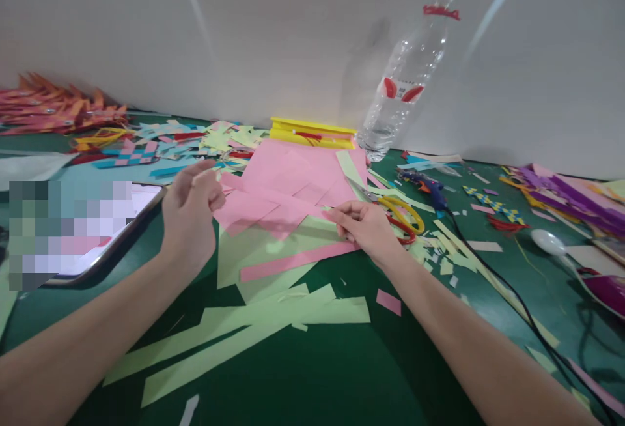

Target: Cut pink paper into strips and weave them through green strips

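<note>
A narrow pink paper strip [278, 197] stretches between my two hands, over a pile of paper. My right hand [364, 224] pinches its right end between thumb and fingers. At its other end my left hand [193, 208] is closed with curled fingers, slightly blurred, against the strip's tip. Beneath lie pink sheets [293, 162] and light green paper [229, 263]. Another pink strip [293, 262] lies below my right hand. Several light green strips [254, 322] are spread nearer to me. Scissors with yellow and red handles [407, 211] lie just beyond my right hand.
A clear plastic bottle [407, 87] stands by the wall, near a yellow tray-like piece [312, 131]. A phone [141, 211] lies left. At right are a blue glue gun [424, 185] with a black cord [493, 269], paper scraps [446, 263] and a white spoon [547, 240].
</note>
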`<state>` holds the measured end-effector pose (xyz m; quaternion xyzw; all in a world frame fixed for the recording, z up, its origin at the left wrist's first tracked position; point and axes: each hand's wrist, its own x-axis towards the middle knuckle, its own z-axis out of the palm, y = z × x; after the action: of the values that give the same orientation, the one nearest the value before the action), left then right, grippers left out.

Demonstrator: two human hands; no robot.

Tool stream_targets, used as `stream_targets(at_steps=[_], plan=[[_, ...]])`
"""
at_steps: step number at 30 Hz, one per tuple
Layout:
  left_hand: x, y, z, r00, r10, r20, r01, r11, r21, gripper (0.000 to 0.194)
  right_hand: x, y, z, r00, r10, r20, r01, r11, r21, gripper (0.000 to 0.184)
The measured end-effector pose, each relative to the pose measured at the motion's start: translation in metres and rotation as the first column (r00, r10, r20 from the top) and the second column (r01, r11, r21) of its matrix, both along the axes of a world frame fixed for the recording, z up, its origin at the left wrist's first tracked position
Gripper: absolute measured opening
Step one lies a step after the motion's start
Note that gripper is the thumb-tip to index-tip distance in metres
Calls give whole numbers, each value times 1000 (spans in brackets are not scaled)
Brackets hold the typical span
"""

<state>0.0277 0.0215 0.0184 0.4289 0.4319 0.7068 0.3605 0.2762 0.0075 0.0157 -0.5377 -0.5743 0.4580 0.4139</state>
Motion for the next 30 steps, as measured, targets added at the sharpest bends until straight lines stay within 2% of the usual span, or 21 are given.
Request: stream_targets(at_steps=[1,3,5,6,9,10,12,13,15,16,19,23,27,30], plan=[[-2,-1,0,994,87,-73,-81,993,86,19,0,-1,0,999,24,43,-25,1000,17,30],[-4,-5,0,927,238,-290,-147,942,301,26,-1,-3,-1,986,86,144,-93,995,42,30],[-2,-11,0,806,349,-479,-101,878,469,27,-3,-5,-2,954,108,278,-134,988,77,33],[1,-14,0,726,342,-597,-17,877,481,24,-4,-6,-2,927,86,364,-136,984,112,36],[11,-20,-4,453,258,-853,298,858,418,21,2,-4,1,764,-117,634,-100,950,295,44],[15,-21,-5,370,194,-909,387,857,340,21,7,-2,2,701,-205,684,-76,931,356,45],[20,-20,-10,268,67,-961,501,842,199,23,22,1,4,616,-338,711,-27,894,448,44],[21,-20,-12,240,19,-971,533,833,148,24,32,2,3,577,-408,707,15,871,491,41],[22,-17,-16,220,-34,-975,567,817,100,26,50,4,-1,505,-511,696,53,823,566,32],[21,-16,-17,216,-46,-975,573,815,88,26,59,5,-4,476,-519,710,29,816,577,30],[19,-13,-20,183,-86,-979,562,827,32,24,76,7,-14,375,-472,798,-32,853,520,34],[19,-11,-22,170,-159,-973,524,850,-48,22,83,10,-18,329,-416,848,-2,898,440,36],[20,-13,-19,205,-220,-954,502,860,-91,20,86,11,-16,303,-369,879,59,928,369,37],[19,-11,-16,237,-253,-938,493,863,-108,18,90,13,-17,301,-315,900,45,948,316,36]])
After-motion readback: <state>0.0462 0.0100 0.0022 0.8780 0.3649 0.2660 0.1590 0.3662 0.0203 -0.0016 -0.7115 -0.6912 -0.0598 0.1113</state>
